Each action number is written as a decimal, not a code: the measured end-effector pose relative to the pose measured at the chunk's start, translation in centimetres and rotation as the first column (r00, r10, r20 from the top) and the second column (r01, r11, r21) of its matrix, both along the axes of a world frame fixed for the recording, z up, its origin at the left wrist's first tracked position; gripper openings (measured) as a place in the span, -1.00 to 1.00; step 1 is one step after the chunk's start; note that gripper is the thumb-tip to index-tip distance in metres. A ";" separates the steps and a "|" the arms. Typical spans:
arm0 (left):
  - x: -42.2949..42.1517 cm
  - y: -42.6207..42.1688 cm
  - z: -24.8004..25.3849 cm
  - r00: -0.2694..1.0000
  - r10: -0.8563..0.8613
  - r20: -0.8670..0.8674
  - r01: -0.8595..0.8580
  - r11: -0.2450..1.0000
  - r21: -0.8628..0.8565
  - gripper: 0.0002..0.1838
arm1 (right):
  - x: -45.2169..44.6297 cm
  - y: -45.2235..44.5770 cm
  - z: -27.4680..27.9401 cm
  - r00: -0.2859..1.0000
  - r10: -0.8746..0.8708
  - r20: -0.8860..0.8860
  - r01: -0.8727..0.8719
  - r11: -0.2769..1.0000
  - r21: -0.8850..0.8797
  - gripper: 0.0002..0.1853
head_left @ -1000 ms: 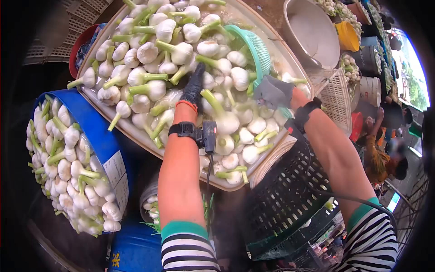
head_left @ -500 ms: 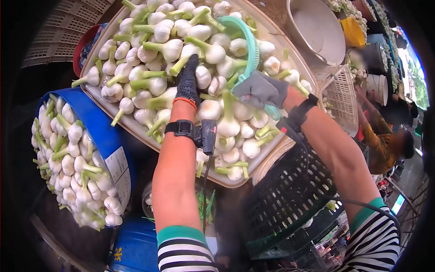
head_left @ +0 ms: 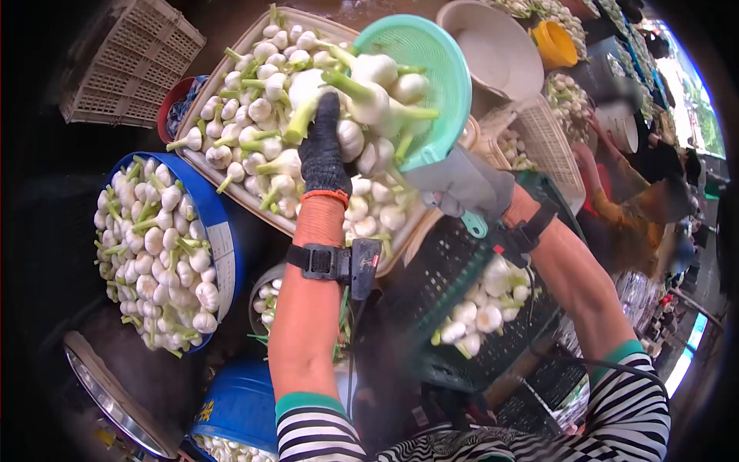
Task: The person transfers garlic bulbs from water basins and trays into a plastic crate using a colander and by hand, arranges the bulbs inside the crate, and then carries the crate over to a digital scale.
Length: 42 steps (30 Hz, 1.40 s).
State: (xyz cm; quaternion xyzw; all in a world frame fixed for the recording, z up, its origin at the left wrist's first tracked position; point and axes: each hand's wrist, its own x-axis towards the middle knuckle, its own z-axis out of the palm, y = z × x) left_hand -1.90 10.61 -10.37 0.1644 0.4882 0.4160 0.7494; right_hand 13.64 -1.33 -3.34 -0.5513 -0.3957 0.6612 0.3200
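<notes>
- Left hand [head_left: 324, 150] reaches forward, fingers straight against garlic [head_left: 351, 140]; whether they grip any, I cannot tell.
- Right hand [head_left: 466, 183] grips the handle [head_left: 475, 225], fingers curled; beyond them, the strainer [head_left: 448, 77] holds garlic.

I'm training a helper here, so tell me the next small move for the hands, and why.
Probably swing the strainer toward the dark crate, keeping it level: the right hand grips its handle, garlic is piled in it, the left hand is against the bulbs, and the crate nearby holds more garlic.
</notes>
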 end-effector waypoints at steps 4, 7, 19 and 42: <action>0.2 -7.6 10.0 0.993 -0.114 -0.043 0.117 0.991 0.073 -0.45 | 0.5 -8.3 8.2 0.974 0.102 0.204 -0.127 0.985 0.115 -0.88; 0.8 -14.5 14.3 0.952 -0.245 -0.184 0.291 0.910 0.295 -0.50 | -0.4 -15.8 12.8 0.965 -0.106 0.240 0.069 0.986 0.155 -0.90; -3.3 -36.9 3.6 0.807 -0.400 -0.435 0.328 0.915 -0.233 -0.47 | -1.3 -38.6 8.0 0.399 -0.079 0.914 0.034 0.997 0.071 -0.74; -9.5 -34.1 -0.5 -0.161 -0.334 -0.929 0.930 0.263 -0.255 -0.65 | -10.1 -41.7 -0.9 0.669 -0.474 0.572 0.386 0.880 0.277 -0.56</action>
